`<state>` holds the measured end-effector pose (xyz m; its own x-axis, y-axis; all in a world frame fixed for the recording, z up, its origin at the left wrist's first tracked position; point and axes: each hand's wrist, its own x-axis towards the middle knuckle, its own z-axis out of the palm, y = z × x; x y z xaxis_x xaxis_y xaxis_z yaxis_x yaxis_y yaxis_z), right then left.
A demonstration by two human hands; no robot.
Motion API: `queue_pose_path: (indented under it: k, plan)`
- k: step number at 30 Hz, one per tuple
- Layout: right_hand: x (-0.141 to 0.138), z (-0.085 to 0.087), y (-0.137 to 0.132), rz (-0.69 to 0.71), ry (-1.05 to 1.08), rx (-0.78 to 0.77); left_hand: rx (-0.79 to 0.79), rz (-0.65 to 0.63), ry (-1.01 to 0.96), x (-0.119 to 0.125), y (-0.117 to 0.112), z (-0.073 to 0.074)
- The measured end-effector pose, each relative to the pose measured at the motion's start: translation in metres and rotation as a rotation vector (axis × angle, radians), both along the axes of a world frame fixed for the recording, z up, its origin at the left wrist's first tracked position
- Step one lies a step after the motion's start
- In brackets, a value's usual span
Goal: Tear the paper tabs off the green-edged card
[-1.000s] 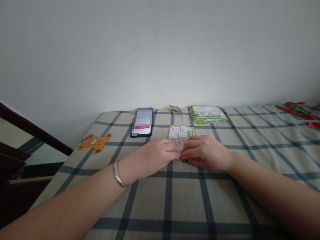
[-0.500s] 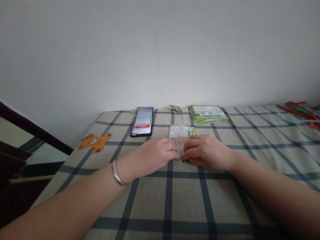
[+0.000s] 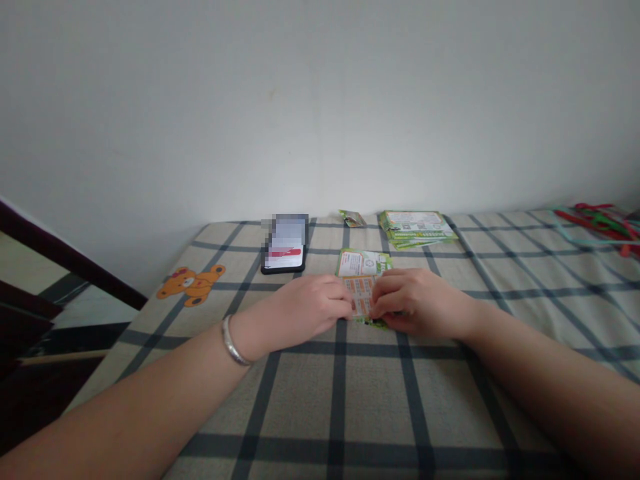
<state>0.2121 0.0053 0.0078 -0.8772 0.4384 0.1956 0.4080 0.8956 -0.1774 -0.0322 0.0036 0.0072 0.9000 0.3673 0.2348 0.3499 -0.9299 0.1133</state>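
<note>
A green-and-white printed leaflet (image 3: 362,288) with a lower panel of orange blocks lies on the checked cloth in front of me. My left hand (image 3: 313,305) is at its left edge, the fingers bent together and pressed on the paper. At the right edge, my right hand (image 3: 423,303) has its thumb and fingers closed on the leaflet's lower right part and hides that corner. A silver bangle (image 3: 233,340) circles my left wrist.
Behind the leaflet lie a small folded green paper (image 3: 353,219) and a stack of similar leaflets (image 3: 417,227). A phone (image 3: 285,245) with a lit screen is to the left, near a bear picture (image 3: 191,285). Red and green items (image 3: 600,223) sit far right, by the wall (image 3: 320,107).
My right hand has moved slightly right and my left hand slightly left, so more of the orange-block panel shows between them. The leaflet stays in about the same place.
</note>
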Motion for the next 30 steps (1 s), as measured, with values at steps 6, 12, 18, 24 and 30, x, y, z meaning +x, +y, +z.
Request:
queue_pose_path:
  k: [6, 12, 18, 24, 30]
  plan:
    - [0.006, 0.002, 0.0, -0.034, -0.017, -0.058, -0.085, -0.007, -0.033, -0.003, 0.001, 0.001]
    - [0.007, 0.006, 0.0, -0.022, -0.023, -0.077, -0.112, -0.004, -0.002, -0.005, 0.002, 0.002]
    - [0.01, 0.009, -0.001, -0.022, -0.01, -0.099, -0.134, -0.002, -0.044, -0.008, 0.005, 0.001]
    - [0.011, 0.009, 0.0, -0.005, 0.018, -0.101, -0.158, -0.002, -0.04, -0.008, 0.004, 0.006]
    - [0.016, 0.01, 0.0, -0.032, -0.007, -0.09, -0.177, 0.012, -0.043, -0.009, 0.002, 0.009]
